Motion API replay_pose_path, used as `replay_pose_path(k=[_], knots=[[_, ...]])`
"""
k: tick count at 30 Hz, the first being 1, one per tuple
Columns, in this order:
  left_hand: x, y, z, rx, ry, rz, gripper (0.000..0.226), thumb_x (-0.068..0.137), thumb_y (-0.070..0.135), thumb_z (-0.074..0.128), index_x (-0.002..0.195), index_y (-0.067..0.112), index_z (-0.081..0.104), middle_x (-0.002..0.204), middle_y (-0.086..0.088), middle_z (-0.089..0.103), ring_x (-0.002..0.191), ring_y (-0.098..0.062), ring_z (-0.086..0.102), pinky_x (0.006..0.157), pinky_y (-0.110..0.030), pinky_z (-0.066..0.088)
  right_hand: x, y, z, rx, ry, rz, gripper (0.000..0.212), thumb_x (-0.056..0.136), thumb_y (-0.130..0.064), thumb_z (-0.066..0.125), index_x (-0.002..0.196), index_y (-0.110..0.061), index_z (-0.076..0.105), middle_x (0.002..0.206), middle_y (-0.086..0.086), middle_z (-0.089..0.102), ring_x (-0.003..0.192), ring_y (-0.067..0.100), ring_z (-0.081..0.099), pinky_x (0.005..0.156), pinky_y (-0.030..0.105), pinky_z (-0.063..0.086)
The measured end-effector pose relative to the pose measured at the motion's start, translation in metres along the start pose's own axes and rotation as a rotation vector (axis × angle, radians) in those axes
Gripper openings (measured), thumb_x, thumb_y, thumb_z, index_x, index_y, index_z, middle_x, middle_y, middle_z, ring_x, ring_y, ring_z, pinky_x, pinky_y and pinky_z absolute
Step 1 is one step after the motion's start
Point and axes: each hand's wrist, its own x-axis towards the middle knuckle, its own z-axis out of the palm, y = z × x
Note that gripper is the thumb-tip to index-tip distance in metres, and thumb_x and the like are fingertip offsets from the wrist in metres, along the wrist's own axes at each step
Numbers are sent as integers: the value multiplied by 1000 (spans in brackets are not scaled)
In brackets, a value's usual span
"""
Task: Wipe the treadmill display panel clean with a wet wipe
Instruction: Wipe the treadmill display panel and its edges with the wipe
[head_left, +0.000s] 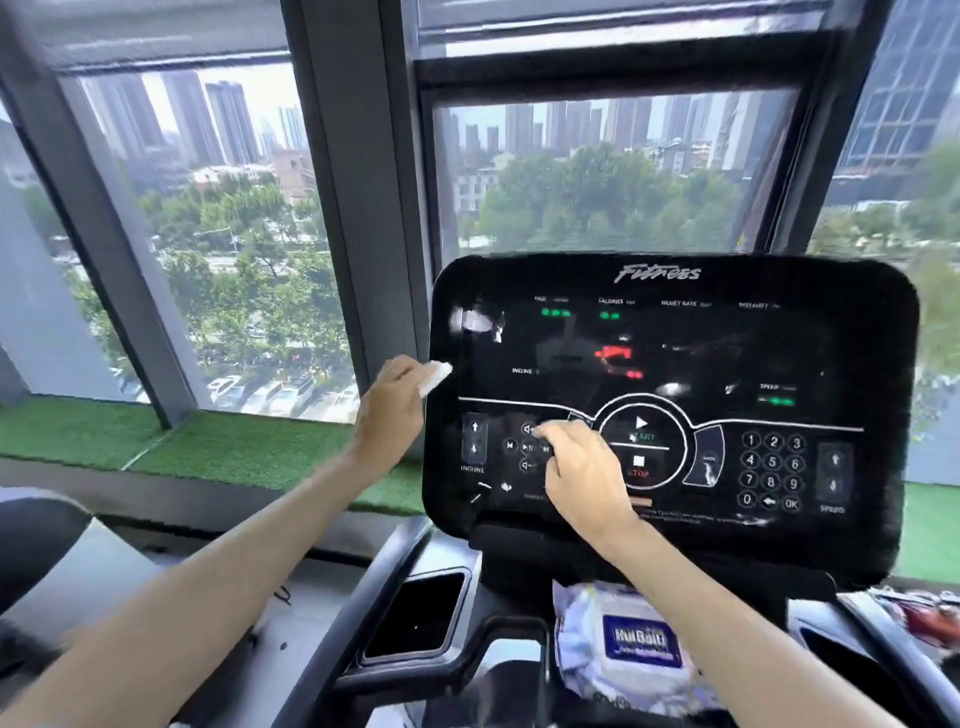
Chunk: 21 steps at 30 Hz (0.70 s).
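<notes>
1. Windows (597, 171) behind; display panel (675, 338) spans left–right.
2. My left hand (389, 405) pinches the wet wipe (435, 376) at its left edge; the surface lies rightward.
3. My right hand (582, 473), grasping nothing, rests fingertips on the buttons (525, 446).

One wipe (435, 376), one display panel (675, 332) — one pack (623, 649).
</notes>
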Motion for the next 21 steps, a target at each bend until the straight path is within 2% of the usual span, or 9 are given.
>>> replay_pose_path(k=[4, 6, 8, 9, 13, 14, 17, 18, 21], knots=[[41, 39, 19, -80, 168, -40, 46, 84, -12, 46, 123, 10, 59, 93, 3, 48, 85, -14, 50, 73, -25, 47, 32, 22, -22, -211, -13, -95, 58, 53, 11, 72, 110, 1, 66, 121, 18, 62, 112, 30, 60, 96, 38, 44], [56, 49, 30, -121, 312, -216, 45, 83, -14, 44, 119, 9, 61, 92, 2, 47, 87, -17, 50, 71, -30, 49, 37, 33, -31, -285, -38, -103, 66, 53, 9, 73, 118, 2, 61, 129, 20, 56, 121, 30, 53, 107, 38, 37], [60, 63, 47, -156, 357, -370, 45, 83, -15, 45, 118, 9, 60, 94, -2, 50, 91, -17, 49, 73, -35, 52, 40, 42, -37, -341, -79, -124, 75, 50, 5, 75, 122, 3, 58, 131, 20, 54, 124, 30, 50, 107, 39, 27], [57, 72, 57, -154, 327, -360, 50, 82, -17, 47, 121, 12, 59, 96, -1, 51, 93, -17, 48, 74, -34, 52, 41, 45, -38, -378, -107, -138, 79, 47, 3, 76, 123, 3, 57, 132, 20, 54, 124, 29, 50, 107, 40, 24], [45, 81, 79, -58, 146, -37, 70, 73, -23, 51, 130, 18, 52, 104, 1, 51, 98, -16, 47, 74, -29, 52, 43, 57, -35, -405, -188, -170, 83, 43, -5, 81, 122, 4, 58, 130, 20, 55, 121, 29, 53, 108, 41, 34], [50, 72, 78, -56, 158, -62, 69, 74, -23, 51, 130, 17, 52, 106, 0, 50, 100, -17, 48, 78, -30, 52, 43, 58, -34, -413, -201, -179, 83, 41, -6, 82, 121, 4, 59, 128, 21, 56, 120, 30, 54, 106, 42, 38], [68, 66, 72, -117, 318, -435, 63, 79, -22, 47, 133, 11, 49, 106, -7, 49, 101, -22, 48, 89, -33, 48, 45, 57, -33, -446, -222, -200, 85, 39, -10, 85, 118, 6, 60, 125, 23, 58, 117, 32, 56, 100, 45, 40], [69, 76, 73, -106, 301, -427, 63, 79, -21, 47, 134, 10, 48, 107, -7, 49, 103, -22, 46, 90, -30, 46, 44, 57, -33, -457, -233, -206, 85, 41, -11, 85, 120, 6, 58, 126, 23, 57, 118, 32, 55, 101, 45, 38], [59, 89, 86, -82, 172, -31, 63, 79, -22, 49, 133, 10, 50, 112, -1, 50, 109, -11, 43, 99, -15, 36, 41, 62, -32, -512, -239, -235, 83, 54, -14, 80, 128, 5, 49, 136, 23, 48, 127, 32, 47, 109, 44, 29]])
